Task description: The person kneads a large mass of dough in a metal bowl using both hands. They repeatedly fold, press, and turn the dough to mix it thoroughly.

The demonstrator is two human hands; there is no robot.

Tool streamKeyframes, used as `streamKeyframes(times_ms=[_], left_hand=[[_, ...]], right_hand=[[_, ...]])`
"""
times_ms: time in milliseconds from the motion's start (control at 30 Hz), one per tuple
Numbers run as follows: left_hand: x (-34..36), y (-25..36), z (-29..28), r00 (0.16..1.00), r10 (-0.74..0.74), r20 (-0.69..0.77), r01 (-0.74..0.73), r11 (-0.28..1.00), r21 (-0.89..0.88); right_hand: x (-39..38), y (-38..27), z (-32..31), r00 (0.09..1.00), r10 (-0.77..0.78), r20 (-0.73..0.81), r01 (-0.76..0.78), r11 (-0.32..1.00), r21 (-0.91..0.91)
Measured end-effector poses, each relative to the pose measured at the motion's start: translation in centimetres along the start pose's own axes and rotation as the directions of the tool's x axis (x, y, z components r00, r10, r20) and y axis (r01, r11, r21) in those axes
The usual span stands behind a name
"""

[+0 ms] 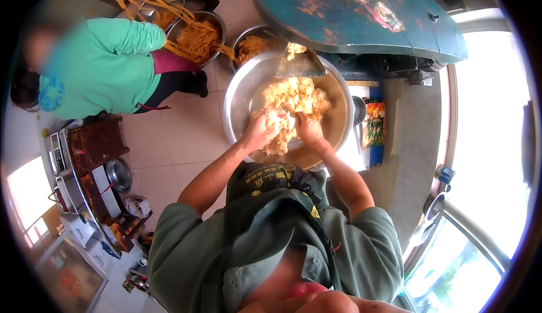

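**Crumbly dough being worked in a steel basin**

Pale yellow dough (291, 107), still crumbly and lumpy, is sitting in the middle of a wide steel basin (240, 95) at the frame's centre. The left hand (261, 131) and right hand (305, 129) are both digging into the near side of the heap, fingers curled and closing on clumps. Judging by the loose, ragged texture, the mass is not yet coming together; much of it, toward the upper part of the basin, is lying untouched. A metal chute (300, 63) is hanging over the far rim, under a worn blue-green machine (361, 13), so room is tight there. Bare basin wall is showing left and right of the heap. In the upper left, another person in a green top (107, 64) is handling yellow noodle strips (195, 39) over smaller bowls.
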State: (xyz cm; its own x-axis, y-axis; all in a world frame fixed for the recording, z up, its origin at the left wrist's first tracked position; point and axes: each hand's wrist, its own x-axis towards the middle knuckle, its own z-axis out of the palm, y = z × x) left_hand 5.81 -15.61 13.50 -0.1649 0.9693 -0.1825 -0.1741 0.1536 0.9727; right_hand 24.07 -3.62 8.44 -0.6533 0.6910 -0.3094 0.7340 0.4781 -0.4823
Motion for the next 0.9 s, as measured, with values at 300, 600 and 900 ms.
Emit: streamKeyframes(times_ms=[300,600,900], left_hand=[[2.6,-1.3,-0.1,0.96,-0.248,0.128,0.25,0.968,-0.001],[2.7,-4.9,-0.9,0.979,-0.196,0.06,0.184,0.968,0.171],[1.5,-7.6,-1.8,0.988,-0.136,-0.079,0.147,0.977,0.152]], right_hand=[[0.6,2.4,-8.2,0.874,-0.242,-0.421,0.304,0.949,0.086],[15.2,-5.3,-9.7,0.995,-0.048,-0.089,0.032,0.984,-0.172],[16.9,-2.6,-5.9,0.969,-0.096,-0.226,0.048,0.977,-0.21]])
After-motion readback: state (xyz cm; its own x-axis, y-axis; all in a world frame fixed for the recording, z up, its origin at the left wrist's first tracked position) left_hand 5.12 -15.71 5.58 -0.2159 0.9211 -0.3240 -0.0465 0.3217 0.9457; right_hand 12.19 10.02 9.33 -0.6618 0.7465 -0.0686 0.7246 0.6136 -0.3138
